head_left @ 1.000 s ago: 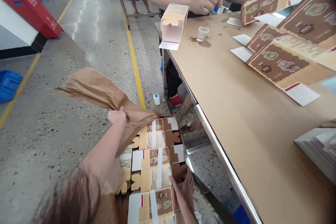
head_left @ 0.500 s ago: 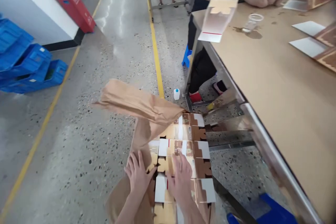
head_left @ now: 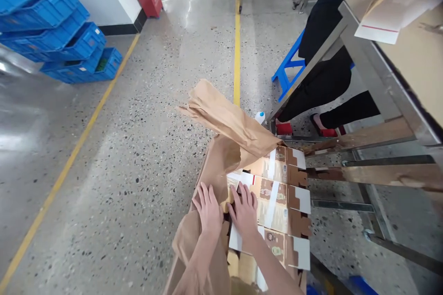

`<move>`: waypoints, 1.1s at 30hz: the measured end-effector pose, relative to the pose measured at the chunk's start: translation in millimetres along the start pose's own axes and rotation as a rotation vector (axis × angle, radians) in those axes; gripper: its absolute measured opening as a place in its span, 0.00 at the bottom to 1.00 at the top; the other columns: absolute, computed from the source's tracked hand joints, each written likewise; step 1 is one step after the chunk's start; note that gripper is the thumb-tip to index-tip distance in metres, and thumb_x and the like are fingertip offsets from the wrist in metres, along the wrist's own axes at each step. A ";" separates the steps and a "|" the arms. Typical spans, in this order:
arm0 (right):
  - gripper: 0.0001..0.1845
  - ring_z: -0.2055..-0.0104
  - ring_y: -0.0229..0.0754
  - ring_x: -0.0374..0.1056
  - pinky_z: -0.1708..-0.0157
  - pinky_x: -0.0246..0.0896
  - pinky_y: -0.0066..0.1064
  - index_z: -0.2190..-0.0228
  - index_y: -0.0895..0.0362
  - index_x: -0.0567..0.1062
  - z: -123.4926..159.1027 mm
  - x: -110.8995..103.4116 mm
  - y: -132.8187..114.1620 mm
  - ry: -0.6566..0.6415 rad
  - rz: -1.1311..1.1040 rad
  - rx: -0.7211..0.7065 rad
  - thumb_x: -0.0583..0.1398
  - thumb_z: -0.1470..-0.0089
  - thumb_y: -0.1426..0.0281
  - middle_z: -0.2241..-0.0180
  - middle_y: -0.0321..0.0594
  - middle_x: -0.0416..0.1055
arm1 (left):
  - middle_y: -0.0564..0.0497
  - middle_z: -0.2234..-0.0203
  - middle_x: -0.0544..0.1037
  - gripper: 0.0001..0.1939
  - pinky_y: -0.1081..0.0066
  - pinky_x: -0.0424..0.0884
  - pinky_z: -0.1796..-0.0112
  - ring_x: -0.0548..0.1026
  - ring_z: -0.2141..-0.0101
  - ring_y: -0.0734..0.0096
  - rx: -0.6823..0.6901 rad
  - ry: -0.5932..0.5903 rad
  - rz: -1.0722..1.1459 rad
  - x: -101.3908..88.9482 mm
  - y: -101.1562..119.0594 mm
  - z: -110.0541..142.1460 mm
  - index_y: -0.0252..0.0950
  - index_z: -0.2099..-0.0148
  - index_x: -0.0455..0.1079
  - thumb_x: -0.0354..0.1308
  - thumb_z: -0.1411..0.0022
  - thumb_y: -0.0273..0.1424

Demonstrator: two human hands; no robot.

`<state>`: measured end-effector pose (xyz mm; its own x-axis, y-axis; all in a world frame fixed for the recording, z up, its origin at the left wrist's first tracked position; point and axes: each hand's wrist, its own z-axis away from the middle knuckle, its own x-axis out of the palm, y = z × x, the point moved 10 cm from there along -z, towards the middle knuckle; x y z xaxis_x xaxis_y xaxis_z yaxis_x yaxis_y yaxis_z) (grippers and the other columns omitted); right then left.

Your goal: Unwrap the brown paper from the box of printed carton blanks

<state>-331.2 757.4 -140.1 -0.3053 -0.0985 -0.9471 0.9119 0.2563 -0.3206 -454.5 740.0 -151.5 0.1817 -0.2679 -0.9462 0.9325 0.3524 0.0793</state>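
Observation:
My left hand (head_left: 210,212) lies flat with its fingers spread, pressing on the crumpled brown kraft paper (head_left: 221,150) at the left side of the stack. Close beside it, my right hand (head_left: 245,209) rests palm down on the flattened cardboard boxes (head_left: 277,207), fingers stretched forward. These boxes are packed in rows, printed in brown and cream with white end flaps and white bands. A long flap of the paper folds up over their far end. Neither hand is wrapped round anything. My forearms hide part of the near boxes.
On the right stands a metal-framed table (head_left: 391,64) with an open carton (head_left: 384,18) on its corner. A person in black trousers (head_left: 321,69) sits there near a blue stool (head_left: 290,64). Blue crates (head_left: 55,27) are stacked left, and a white bottle (head_left: 260,117) stands on the floor.
The view has swung right and down toward the boxes. My right hand has shifted left across the boxes, closer to my left hand, which stays on the paper side.

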 end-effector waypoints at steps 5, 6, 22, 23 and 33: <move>0.24 0.43 0.51 0.50 0.48 0.42 0.45 0.47 0.53 0.58 0.1 -2.2 -1.1 0.012 0.034 -0.024 0.49 0.46 0.68 0.44 0.48 0.56 | 0.35 0.41 0.50 0.24 0.54 0.53 0.44 0.50 0.41 0.57 -0.020 -0.043 0.055 2.0 -6.8 -8.5 0.25 0.42 0.49 0.35 0.42 0.19; 0.24 0.43 0.51 0.50 0.48 0.42 0.45 0.46 0.53 0.58 0.2 -2.3 -1.0 0.006 0.035 -0.027 0.49 0.46 0.68 0.44 0.48 0.56 | 0.37 0.44 0.59 0.23 0.58 0.59 0.47 0.59 0.44 0.61 -0.027 -0.062 0.070 -1.1 -18.1 -12.4 0.28 0.44 0.53 0.36 0.42 0.19; 0.24 0.43 0.52 0.49 0.48 0.42 0.47 0.48 0.55 0.60 3.5 -1.7 -2.2 0.008 -0.033 -0.020 0.51 0.49 0.71 0.45 0.50 0.55 | 0.43 0.48 0.63 0.22 0.54 0.57 0.50 0.62 0.48 0.60 -0.134 0.462 0.233 -215.8 -11.4 -196.0 0.37 0.48 0.54 0.48 0.44 0.38; 0.24 0.43 0.53 0.49 0.48 0.43 0.48 0.49 0.56 0.61 2.2 -4.6 -2.4 0.013 -0.069 -0.010 0.51 0.49 0.71 0.45 0.51 0.55 | 0.41 0.41 0.51 0.32 0.52 0.49 0.45 0.50 0.42 0.57 -0.101 0.480 0.214 -203.3 -2.8 -175.3 0.37 0.43 0.47 0.53 0.48 0.38; 0.24 0.47 0.42 0.57 0.46 0.48 0.34 0.61 0.56 0.70 -55.2 -26.4 -64.1 -0.364 -0.415 -0.679 0.53 0.64 0.76 0.52 0.41 0.67 | 0.35 0.43 0.54 0.45 0.50 0.63 0.52 0.57 0.45 0.48 -0.277 -0.130 0.350 1.0 -42.1 -23.6 0.32 0.39 0.35 0.49 0.50 0.50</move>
<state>-396.7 796.6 -95.2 -0.3640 -0.5822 -0.7270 0.3504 0.6376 -0.6861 -500.9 746.0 -163.2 0.5249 -0.1942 -0.8287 0.6926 0.6634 0.2832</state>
